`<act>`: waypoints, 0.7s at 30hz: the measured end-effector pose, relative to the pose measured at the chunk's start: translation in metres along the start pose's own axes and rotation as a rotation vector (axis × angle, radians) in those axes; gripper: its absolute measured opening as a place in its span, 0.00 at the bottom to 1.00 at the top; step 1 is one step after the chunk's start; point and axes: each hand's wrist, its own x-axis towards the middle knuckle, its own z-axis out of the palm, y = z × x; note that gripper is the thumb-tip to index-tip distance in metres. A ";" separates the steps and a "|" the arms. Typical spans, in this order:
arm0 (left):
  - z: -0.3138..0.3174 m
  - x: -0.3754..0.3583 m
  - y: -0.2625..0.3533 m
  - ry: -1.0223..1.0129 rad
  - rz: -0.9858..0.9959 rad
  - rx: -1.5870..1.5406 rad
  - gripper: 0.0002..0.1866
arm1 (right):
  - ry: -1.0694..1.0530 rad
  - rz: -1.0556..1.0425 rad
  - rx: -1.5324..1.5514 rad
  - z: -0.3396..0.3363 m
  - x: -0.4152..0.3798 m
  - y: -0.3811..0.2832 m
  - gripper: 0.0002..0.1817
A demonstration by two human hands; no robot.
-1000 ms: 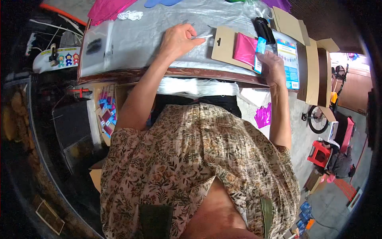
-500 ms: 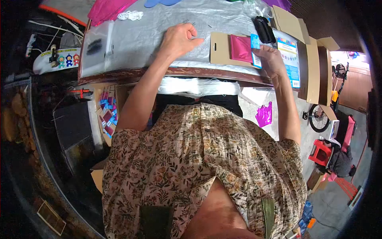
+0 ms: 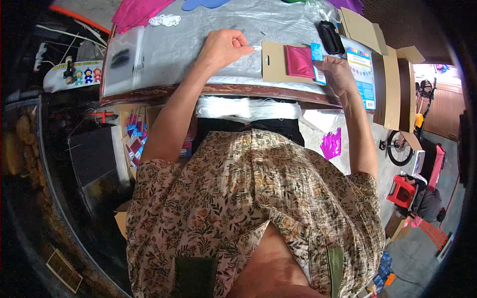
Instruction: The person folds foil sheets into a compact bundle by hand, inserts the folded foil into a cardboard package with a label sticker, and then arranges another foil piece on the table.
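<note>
My left hand (image 3: 224,48) is over the silver-covered tabletop (image 3: 174,54), its fingers curled and thumb and index tip close together; anything between them is too small to name. Just right of it lies a brown card (image 3: 274,62) with a hanging slot. On the card is a pink packet (image 3: 300,61) in clear wrap. My right hand (image 3: 337,73) pinches the blue-and-white label (image 3: 319,69) at the packet's right edge.
A black holder (image 3: 331,37) and a printed blue-white package (image 3: 361,74) are at the right, beside open cardboard boxes (image 3: 392,89). White string (image 3: 165,20) and pink material (image 3: 136,15) lie at the upper left. White strands (image 3: 248,108) hang below the table edge.
The pink packet and blue label have shifted slightly left on the card. My left thumb and index finger look slightly closer together.
</note>
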 end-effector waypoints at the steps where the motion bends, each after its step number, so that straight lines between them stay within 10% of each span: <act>1: -0.001 0.000 0.000 -0.002 0.019 0.004 0.15 | -0.029 -0.010 -0.020 -0.008 0.006 0.005 0.10; 21: -0.003 -0.001 0.018 -0.011 0.099 0.232 0.08 | -0.029 -0.146 -0.074 -0.013 0.050 0.018 0.14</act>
